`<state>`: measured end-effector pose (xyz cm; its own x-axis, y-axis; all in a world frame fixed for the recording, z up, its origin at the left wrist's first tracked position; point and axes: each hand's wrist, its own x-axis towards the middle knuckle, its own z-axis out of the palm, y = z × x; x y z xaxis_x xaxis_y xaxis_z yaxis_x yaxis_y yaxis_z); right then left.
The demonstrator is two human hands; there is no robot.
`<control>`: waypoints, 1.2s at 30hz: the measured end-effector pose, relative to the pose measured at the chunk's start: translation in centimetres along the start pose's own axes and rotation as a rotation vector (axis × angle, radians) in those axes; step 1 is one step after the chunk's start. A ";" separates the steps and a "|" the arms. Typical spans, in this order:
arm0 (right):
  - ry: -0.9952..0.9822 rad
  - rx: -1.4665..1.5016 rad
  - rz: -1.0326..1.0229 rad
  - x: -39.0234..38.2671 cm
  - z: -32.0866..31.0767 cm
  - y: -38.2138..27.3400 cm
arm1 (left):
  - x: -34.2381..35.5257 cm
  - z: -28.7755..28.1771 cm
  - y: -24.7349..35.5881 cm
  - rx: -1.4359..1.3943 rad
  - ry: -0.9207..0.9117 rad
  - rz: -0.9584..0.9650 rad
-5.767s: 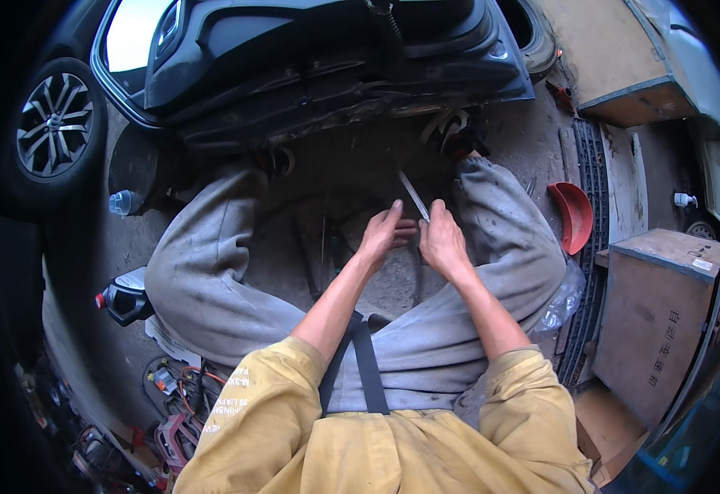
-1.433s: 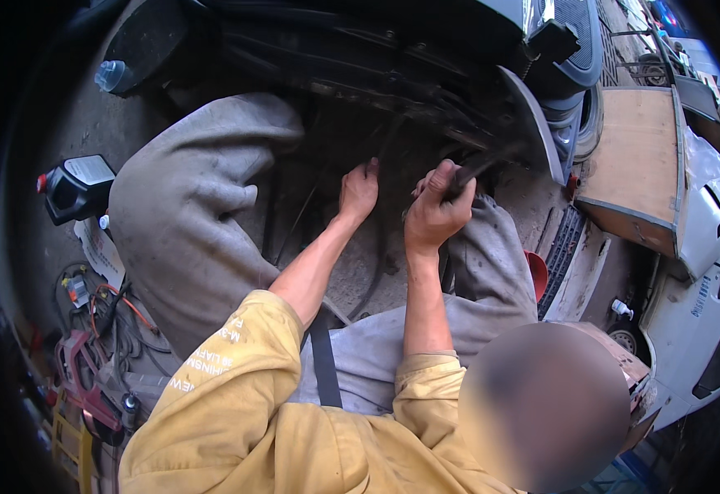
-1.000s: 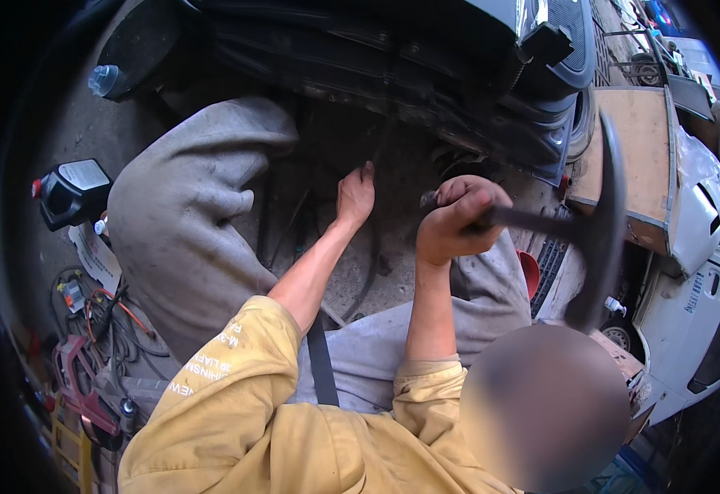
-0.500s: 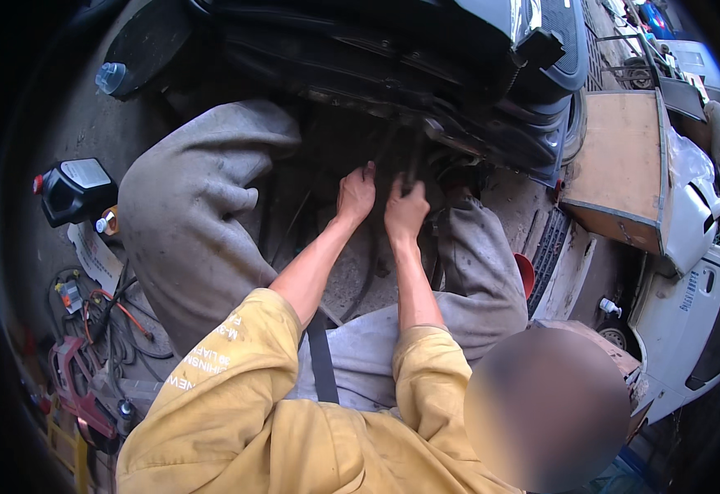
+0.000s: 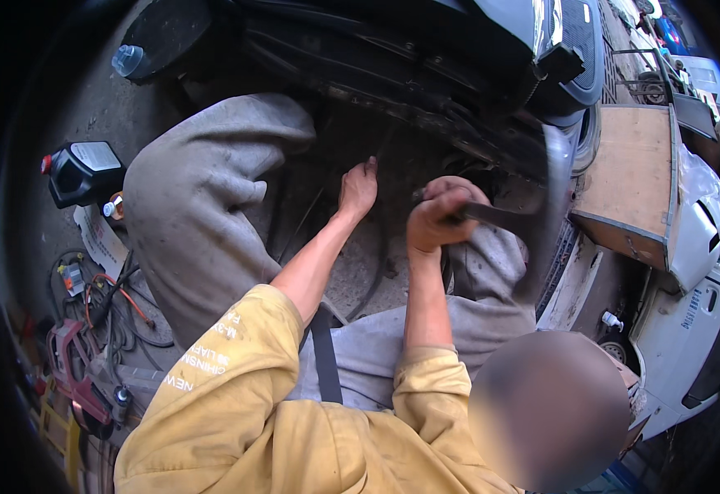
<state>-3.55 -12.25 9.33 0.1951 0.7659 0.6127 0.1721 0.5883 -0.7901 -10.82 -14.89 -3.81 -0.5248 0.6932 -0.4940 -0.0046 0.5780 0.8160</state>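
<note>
My right hand (image 5: 442, 216) is wrapped round the dark handle of a hammer (image 5: 504, 216). The hammer's long grey head, smeared by motion, stands out to the right over my right leg. My left hand (image 5: 358, 188) is closed just below the lower edge of a black vehicle body (image 5: 360, 70). What its fingers pinch is lost in the dark; a faint thin line runs up from them toward that edge.
My bent legs (image 5: 199, 189) frame the work spot. At left are a black jug (image 5: 86, 174), an orange-capped bottle (image 5: 114, 206), cables (image 5: 121, 317) and a red tool frame (image 5: 72, 370). A wooden box (image 5: 628, 169) and a white vehicle (image 5: 681, 346) stand at right.
My right hand has swung the hammer up and to the right, away from the vehicle's lower edge. My left hand has stayed nearly in place. The whole view has shifted slightly.
</note>
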 end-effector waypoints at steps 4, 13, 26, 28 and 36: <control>-0.550 -0.715 0.542 -5.1 -2.1 6.8 | 1.0 0.8 -1.5 -0.014 0.015 0.004; -0.109 -0.120 0.357 -0.1 -0.9 0.5 | -1.1 0.7 1.2 -0.028 0.029 0.048; -0.105 -0.199 0.360 7.1 -4.4 -1.2 | 0.2 3.1 5.1 0.064 0.012 0.144; 0.061 -0.005 0.238 8.2 -4.0 -1.8 | 0.3 3.2 5.2 0.083 -0.014 0.124; -0.270 -0.541 0.811 1.8 -4.8 5.2 | 1.2 4.5 5.4 0.131 0.053 0.205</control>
<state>2.34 -9.03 6.43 0.2343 0.9549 -0.1826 0.5126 -0.2809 -0.8114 -7.65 -9.05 -1.37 -0.5471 0.7804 -0.3027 0.2152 0.4806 0.8501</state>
